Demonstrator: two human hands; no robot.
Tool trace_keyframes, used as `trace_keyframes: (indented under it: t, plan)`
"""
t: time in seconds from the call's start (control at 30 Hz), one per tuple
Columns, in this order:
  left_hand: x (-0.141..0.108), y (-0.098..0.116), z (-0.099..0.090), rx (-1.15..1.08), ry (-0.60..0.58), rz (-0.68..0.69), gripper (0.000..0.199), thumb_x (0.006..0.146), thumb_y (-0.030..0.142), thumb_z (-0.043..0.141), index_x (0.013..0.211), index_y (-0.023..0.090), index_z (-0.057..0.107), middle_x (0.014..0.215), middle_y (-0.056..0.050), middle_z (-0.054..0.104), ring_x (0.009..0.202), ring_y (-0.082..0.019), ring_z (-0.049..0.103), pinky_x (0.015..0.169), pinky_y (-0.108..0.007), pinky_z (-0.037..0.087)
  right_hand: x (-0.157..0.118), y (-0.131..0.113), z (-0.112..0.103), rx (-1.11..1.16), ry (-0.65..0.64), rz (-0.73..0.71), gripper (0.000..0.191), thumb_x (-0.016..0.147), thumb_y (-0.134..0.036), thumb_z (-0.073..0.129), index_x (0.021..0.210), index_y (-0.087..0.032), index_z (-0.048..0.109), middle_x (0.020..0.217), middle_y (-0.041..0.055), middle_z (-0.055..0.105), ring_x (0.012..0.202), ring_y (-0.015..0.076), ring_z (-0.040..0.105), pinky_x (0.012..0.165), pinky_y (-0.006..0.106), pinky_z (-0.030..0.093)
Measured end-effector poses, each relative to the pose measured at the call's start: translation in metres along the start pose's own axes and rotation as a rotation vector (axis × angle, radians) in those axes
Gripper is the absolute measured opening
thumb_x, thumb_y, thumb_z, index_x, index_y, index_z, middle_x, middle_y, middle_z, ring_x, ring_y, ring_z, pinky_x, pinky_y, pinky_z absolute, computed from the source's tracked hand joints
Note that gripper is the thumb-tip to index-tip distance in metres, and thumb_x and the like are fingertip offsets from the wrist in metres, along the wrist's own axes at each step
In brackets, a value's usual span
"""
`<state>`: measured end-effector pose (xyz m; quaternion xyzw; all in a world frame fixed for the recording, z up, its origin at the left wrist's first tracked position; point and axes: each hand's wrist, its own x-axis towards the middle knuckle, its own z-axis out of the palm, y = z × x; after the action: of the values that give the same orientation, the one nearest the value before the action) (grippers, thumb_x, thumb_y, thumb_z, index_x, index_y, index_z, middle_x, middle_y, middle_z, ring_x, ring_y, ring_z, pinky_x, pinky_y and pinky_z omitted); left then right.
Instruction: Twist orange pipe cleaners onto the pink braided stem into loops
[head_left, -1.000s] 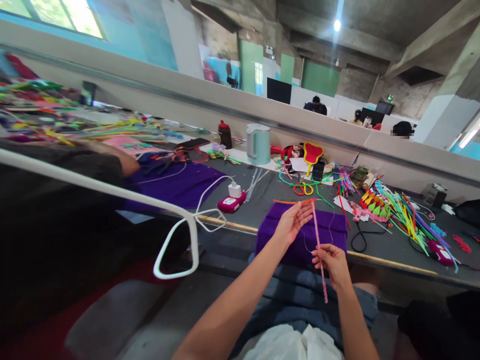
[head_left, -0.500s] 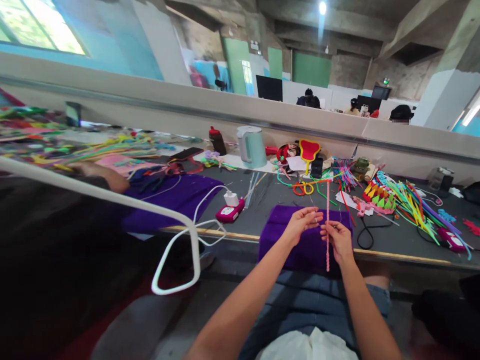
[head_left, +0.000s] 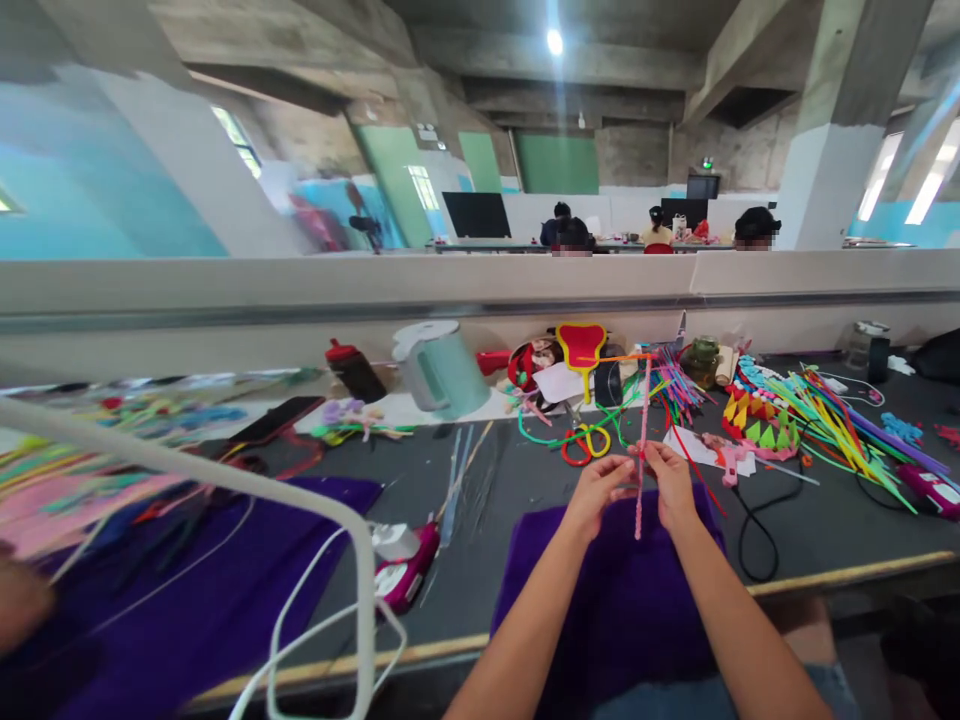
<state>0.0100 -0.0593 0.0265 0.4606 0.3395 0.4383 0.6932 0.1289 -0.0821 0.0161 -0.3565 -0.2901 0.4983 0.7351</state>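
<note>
Upright between my hands is a thin pink twisted strand [head_left: 639, 510] that looks like pipe cleaner, with an orange length [head_left: 611, 358] bent off leftward at its top. My right hand [head_left: 671, 485] is closed, pinching the strand around its middle. My left hand [head_left: 598, 492] is closed too, its fingertips pressed to the strand from the left side. Exactly how the fingertips overlap is hidden. Under both hands a purple cloth [head_left: 600, 610] lies over the table edge.
Red-and-yellow-handled scissors [head_left: 598, 441] lie beyond my hands. A kettle [head_left: 457, 370] and a red-capped bottle [head_left: 356, 370] stand along the partition [head_left: 480, 280]. Colourful pipe cleaners [head_left: 847, 425] spread at right. A white tubular frame [head_left: 364, 590] crosses the left; another person's hand [head_left: 22, 600] shows there.
My left fingers have moved from beside the strand onto it. My right hand has shifted slightly up the strand. The view has levelled and turned, so the table sits differently in it.
</note>
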Motion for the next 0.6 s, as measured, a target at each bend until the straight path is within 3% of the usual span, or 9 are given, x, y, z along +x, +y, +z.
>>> trace_keyframes:
  t: [0.3,0.47,0.6]
  plan:
    - [0.059,0.000,-0.020,-0.089,0.039,0.011,0.034,0.054,0.024,0.085,0.081,0.015,0.066,0.069,0.000,0.068,0.061,-0.013,0.064,0.060,-0.026,0.054,0.054,0.026,0.024,0.056,-0.058,0.088,0.033,0.069,-0.043,0.073,0.089,-0.017,0.070,0.089,0.0077,0.074,0.076,0.0202,0.067,0.067,0.031,0.053]
    - [0.066,-0.006,-0.031,-0.128,0.115,-0.022,0.030,0.053,0.022,0.085,0.077,0.016,0.067,0.065,0.001,0.068,0.056,-0.012,0.062,0.057,-0.024,0.052,0.061,0.037,0.023,0.053,-0.109,0.156,0.033,0.073,-0.044,0.070,0.091,-0.017,0.071,0.088,0.0071,0.073,0.076,0.0181,0.066,0.069,0.028,0.050]
    - [0.062,-0.007,-0.038,-0.101,0.066,-0.110,0.024,0.055,0.021,0.083,0.073,0.014,0.068,0.061,-0.001,0.067,0.052,-0.012,0.062,0.053,-0.022,0.050,0.060,0.038,0.016,-0.025,-0.125,0.205,0.032,0.075,-0.044,0.068,0.090,-0.016,0.073,0.089,0.0070,0.072,0.074,0.0157,0.063,0.067,0.025,0.048]
